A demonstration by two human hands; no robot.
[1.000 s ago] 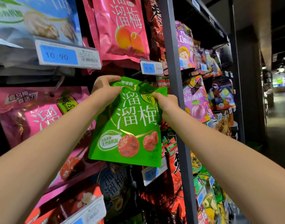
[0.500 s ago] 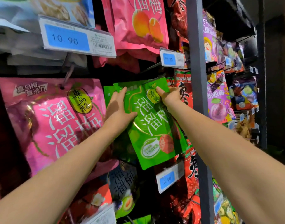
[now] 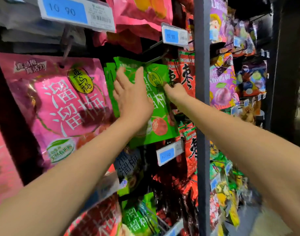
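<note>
Trouble is being invited up at the peg point(image 3: 156, 58): the green pouch point(image 3: 158, 103) is being pressed flat against the matching pouches point(image 3: 110, 74) behind it by the left hand point(image 3: 132, 97), fingers straight and spread, while its right edge is being pinched by the right hand point(image 3: 175, 93) (thumb on the front, the other fingers curled out of sight). Whether the pouch's hole is being carried by the rod cannot be told; the top edge is being lost in blur. If it is not being caught there, a slide down onto the lower price tag point(image 3: 168, 153) is being risked the moment both hands are being lifted away. Snagging is also being risked on the right, where the red packets point(image 3: 186, 77) are being crowded by the knuckles. Room is being squeezed: on the left by the pink pouch point(image 3: 60, 103), just beside; on the right by the grey post point(image 3: 201, 99), close beyond the red packets; above by the upper price tag point(image 3: 174, 35). Only the near side is being left open for pulling back.
</note>
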